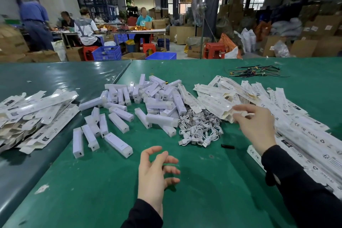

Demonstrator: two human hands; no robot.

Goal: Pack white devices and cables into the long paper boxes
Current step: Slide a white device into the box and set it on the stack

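Right now I am reaching my right hand (256, 127) out to the near edge of the flat paper boxes (231, 102) heaped on the right of the table; its fingers are spreading over the end of one box, touching it, and I cannot tell whether they are pinching it yet. My left hand (153, 174) is hovering over bare green table (203, 190) in front of me, fingers loosely curled and holding nothing.

Just left of the right hand, a tangle of short white cables (199, 129) is lying near the middle of the table. Beyond and to the left of that, the white devices (148, 102) are sitting in a loose heap, some scattered singly toward me. Further left, on the darker mat, a second pile of long paper boxes (33, 114) is lying flat; I am judging these to be the packed ones, though I cannot see inside them.

As I am reading it, the job is somewhere in the middle: many devices and cables are waiting loose, many boxes on the right are lying unfilled, and this cycle is only starting with picking a box

At the far edge a bundle of dark wires (255, 71) is lying apart from everything
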